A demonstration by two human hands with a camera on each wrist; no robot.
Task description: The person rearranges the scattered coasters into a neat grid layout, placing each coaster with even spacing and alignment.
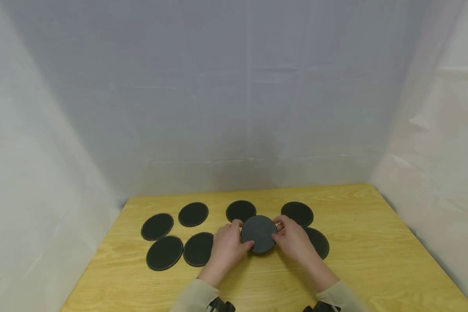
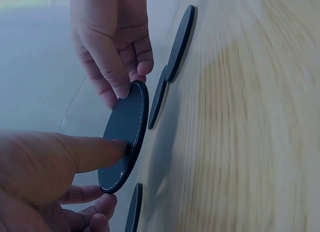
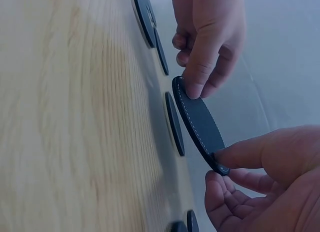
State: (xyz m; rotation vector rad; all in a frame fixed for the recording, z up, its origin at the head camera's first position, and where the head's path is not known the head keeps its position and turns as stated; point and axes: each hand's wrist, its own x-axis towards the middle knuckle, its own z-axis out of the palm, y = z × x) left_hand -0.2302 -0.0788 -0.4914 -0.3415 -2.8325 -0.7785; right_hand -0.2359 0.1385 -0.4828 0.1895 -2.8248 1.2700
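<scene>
A person's left hand [image 1: 227, 243] and right hand [image 1: 294, 239] together pinched one round black coaster [image 1: 259, 234] by its opposite edges, holding it tilted just above the wooden table [image 1: 374, 260], fingers and thumbs curled onto its stitched rim. The held coaster hung over the middle of the spread of black coasters lying flat on the table: one [image 1: 240, 211] just behind it, one [image 1: 297, 213] behind and to its right, one [image 1: 317, 242] partly hidden under the right hand, and four more to its left [image 1: 198, 248] [image 1: 164, 252] [image 1: 193, 214] [image 1: 157, 226]. White sheeting [image 1: 234, 95] rose behind the held coaster.
</scene>
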